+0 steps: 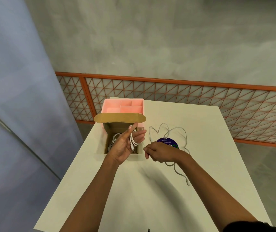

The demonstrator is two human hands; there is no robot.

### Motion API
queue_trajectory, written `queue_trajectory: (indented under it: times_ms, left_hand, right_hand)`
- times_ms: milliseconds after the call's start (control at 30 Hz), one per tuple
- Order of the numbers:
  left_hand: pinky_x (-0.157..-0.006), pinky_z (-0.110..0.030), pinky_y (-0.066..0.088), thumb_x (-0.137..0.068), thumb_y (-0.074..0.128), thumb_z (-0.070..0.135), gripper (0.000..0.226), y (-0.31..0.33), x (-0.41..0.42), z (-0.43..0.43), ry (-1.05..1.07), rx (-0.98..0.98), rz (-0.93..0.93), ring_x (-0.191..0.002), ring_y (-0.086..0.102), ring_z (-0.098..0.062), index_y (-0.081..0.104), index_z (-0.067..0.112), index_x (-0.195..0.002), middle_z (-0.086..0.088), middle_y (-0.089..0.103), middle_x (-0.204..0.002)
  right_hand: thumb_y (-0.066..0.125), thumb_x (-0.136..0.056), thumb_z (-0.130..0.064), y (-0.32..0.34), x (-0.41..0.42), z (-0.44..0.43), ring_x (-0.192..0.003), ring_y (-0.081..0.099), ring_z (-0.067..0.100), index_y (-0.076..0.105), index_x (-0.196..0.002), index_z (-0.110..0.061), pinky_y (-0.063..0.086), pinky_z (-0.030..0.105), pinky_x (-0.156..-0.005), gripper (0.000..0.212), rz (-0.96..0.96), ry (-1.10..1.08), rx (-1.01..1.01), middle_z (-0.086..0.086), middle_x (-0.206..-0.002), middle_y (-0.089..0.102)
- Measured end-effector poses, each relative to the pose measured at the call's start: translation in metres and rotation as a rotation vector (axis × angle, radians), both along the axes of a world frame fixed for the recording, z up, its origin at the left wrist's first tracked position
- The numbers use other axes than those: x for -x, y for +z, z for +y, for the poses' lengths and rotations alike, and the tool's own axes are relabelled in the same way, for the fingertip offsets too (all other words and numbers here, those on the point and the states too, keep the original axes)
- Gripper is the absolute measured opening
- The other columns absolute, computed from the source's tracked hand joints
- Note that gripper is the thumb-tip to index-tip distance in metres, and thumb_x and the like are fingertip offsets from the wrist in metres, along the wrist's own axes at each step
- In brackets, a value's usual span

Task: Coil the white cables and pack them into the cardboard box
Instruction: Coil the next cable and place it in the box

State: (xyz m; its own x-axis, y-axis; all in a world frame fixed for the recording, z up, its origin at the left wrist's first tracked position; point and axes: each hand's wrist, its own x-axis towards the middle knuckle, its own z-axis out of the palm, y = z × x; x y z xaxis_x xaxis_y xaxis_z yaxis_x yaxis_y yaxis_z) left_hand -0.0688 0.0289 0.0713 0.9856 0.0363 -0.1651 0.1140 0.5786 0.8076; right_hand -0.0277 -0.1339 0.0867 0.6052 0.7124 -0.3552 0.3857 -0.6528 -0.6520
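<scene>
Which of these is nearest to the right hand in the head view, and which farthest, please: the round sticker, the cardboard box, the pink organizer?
1. Round sticker: right at the right hand, partly hidden under it.
2. Cardboard box: to the hand's left, behind the left hand, with its flap open.
3. Pink organizer: farthest, beyond the box at the table's far edge.

Even, soft indoor light, fairly bright, no glare. My arms throw soft blurry shadows on the bench (159,190) below them. Wide-angle bend: railing (184,81) and wall (150,39) curve at the edges. Overall slightly soft; sticker (166,141) text barely readable.
</scene>
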Motion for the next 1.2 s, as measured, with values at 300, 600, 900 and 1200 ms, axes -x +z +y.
queue_trajectory:
  times_ms: [300, 600, 900, 1200]
  left_hand:
    - [-0.096, -0.027, 0.047, -0.103, 0.028, 0.034, 0.041, -0.001, -0.002, -0.006, -0.001, -0.352, -0.027, -0.109, 0.065, -0.016, 0.039, 0.025, -0.142, 0.000, 0.071, -0.111]
    - [-0.084, -0.030, 0.043, -0.101, 0.030, 0.044, 0.037, -0.001, 0.003, -0.009, -0.082, -0.859, 0.134, -0.089, 0.064, -0.008, 0.057, 0.023, -0.114, -0.002, 0.069, -0.099]
    - [-0.087, -0.028, 0.054, -0.103, 0.029, 0.034, 0.054, 0.007, 0.010, -0.009, -0.403, -0.728, 0.111, -0.062, 0.060, -0.034, 0.055, -0.012, -0.114, -0.025, 0.061, -0.064]
    - [-0.084, -0.038, 0.056, -0.103, 0.028, 0.027, 0.048, 0.011, 0.011, 0.000, -0.516, -0.365, 0.006, -0.029, 0.019, -0.006, 0.050, -0.006, -0.130, 0.003, 0.035, -0.038]
  right_hand:
    - [0.037, -0.102, -0.028, 0.025, 0.009, 0.002, -0.039, 0.050, 0.005, 0.060, -0.087, -0.009, 0.043, 0.019, -0.052, 0.034, 0.027, 0.101, 0.081, 0.002, -0.060, 0.053]
    - [0.045, -0.100, -0.025, 0.048, 0.004, 0.002, -0.065, 0.047, 0.003, 0.065, -0.081, -0.012, 0.036, 0.022, -0.066, 0.031, -0.168, 0.224, 0.074, -0.012, -0.076, 0.055]
    - [0.058, -0.093, -0.021, 0.060, -0.015, -0.004, -0.072, 0.055, 0.011, 0.063, -0.097, -0.009, 0.039, 0.020, -0.064, 0.014, -0.240, 0.153, -0.026, 0.002, -0.082, 0.065]
    - [0.063, -0.088, -0.007, 0.051, -0.026, -0.006, -0.074, 0.049, 0.005, 0.065, -0.093, -0.008, 0.036, 0.009, -0.062, 0.005, -0.447, 0.052, -0.136, -0.004, -0.085, 0.060]
